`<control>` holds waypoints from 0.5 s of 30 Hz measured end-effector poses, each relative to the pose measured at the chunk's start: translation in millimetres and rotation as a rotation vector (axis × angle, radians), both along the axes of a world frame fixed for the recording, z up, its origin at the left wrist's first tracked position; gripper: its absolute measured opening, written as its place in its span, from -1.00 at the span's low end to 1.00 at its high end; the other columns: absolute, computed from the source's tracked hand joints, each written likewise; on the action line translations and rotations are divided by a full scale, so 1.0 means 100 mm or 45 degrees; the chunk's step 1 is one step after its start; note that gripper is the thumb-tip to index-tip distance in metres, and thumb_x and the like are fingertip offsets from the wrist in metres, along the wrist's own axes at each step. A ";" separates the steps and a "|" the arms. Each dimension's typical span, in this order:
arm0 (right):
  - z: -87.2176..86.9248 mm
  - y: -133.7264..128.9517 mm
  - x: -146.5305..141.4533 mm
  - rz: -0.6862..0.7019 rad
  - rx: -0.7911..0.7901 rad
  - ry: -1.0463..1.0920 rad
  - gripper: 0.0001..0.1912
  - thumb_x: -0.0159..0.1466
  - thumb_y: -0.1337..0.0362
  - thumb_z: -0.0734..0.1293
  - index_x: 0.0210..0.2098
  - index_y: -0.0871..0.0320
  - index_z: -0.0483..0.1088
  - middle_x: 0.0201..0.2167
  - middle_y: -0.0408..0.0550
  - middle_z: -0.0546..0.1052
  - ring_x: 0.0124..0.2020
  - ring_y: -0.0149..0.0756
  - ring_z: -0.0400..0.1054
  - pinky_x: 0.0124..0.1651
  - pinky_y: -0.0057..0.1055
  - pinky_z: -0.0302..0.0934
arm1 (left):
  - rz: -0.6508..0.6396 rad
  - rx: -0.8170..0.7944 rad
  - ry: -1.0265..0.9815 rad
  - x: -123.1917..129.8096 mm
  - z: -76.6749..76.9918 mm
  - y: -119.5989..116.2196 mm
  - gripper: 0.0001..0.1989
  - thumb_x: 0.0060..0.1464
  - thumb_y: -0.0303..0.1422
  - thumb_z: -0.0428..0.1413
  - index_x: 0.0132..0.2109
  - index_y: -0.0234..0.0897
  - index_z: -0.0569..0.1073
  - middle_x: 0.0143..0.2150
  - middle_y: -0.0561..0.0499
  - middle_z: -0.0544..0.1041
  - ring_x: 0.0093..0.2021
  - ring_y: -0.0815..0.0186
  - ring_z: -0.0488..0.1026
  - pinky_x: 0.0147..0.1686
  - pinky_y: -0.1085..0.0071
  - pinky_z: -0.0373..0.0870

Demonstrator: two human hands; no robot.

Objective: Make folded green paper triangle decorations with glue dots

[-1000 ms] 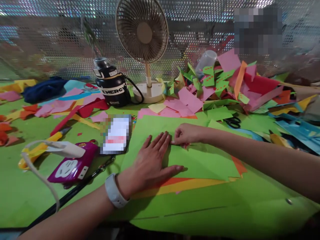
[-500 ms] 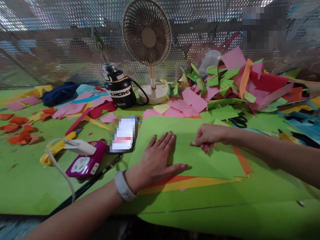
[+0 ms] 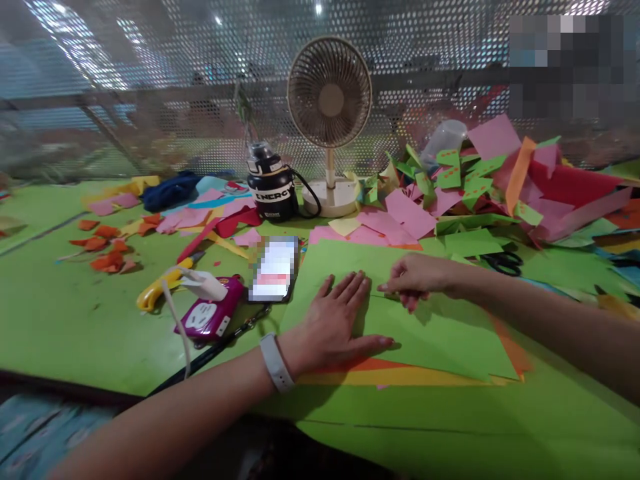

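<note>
A large green paper sheet (image 3: 440, 340) lies on top of orange and yellow sheets (image 3: 425, 377) on the green table. My left hand (image 3: 340, 323) rests flat on its left part, fingers spread, with a pale band on the wrist. Over the middle of the sheet, my right hand (image 3: 410, 280) is closed, its fingertips at the paper surface. Whether a small thing is pinched in those fingers cannot be made out. Left of the sheet lies a lit phone (image 3: 274, 270).
A purple power adapter (image 3: 213, 313) with a white plug and a yellow cutter (image 3: 163, 285) lie at the left. Behind stand a black bottle (image 3: 270, 190) and a fan (image 3: 330, 100). Paper scraps (image 3: 410, 213) and black scissors (image 3: 504, 262) are at the back right.
The camera view has shifted, so the things on the table appear farther right. Both hands keep nearly the same places on the green sheet.
</note>
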State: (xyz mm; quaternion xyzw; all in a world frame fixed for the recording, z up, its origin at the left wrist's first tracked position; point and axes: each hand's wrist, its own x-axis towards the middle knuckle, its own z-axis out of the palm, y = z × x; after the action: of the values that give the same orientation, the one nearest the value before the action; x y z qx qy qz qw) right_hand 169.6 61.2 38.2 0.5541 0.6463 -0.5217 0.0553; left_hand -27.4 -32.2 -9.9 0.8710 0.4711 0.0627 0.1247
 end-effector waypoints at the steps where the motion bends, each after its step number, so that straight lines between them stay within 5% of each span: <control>1: -0.03 0.01 -0.07 0.022 -0.007 -0.006 -0.52 -0.03 -0.03 0.51 -0.58 0.18 0.26 -0.71 -0.19 0.45 -0.66 -0.46 0.38 -0.64 -0.58 -0.03 | 0.005 -0.005 -0.002 0.00 0.00 0.00 0.00 0.09 0.30 -0.33 0.41 -0.41 -0.11 0.44 -0.21 -0.14 0.43 0.09 -0.20 0.35 0.08 -0.29; 10: -0.21 0.06 -0.11 -0.011 -0.124 0.037 -0.51 -0.02 -0.02 0.53 -0.58 0.21 0.26 -0.72 -0.15 0.47 -0.69 -0.49 0.38 -0.70 -0.64 -0.05 | -0.009 -0.083 0.034 -0.06 0.01 0.06 -0.07 0.14 0.24 -0.29 0.41 -0.38 -0.09 0.44 -0.18 -0.16 0.43 0.12 -0.22 0.35 0.09 -0.30; 15: -0.20 0.06 -0.11 -0.035 -0.158 0.056 -0.56 0.03 0.07 0.53 -0.58 0.21 0.27 -0.72 -0.14 0.48 -0.68 -0.50 0.39 -0.72 -0.66 -0.06 | 0.149 -0.148 0.164 -0.41 0.19 0.23 -0.22 0.21 0.08 -0.11 0.35 -0.45 0.10 0.40 -0.33 0.02 0.38 -0.02 -0.01 0.28 0.06 -0.02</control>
State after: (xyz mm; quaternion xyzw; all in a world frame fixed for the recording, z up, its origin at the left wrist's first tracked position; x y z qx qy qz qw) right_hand 159.0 67.2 18.7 0.5467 0.6062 -0.5735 0.0681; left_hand -68.4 -9.1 8.6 0.8355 0.5311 -0.0135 0.1406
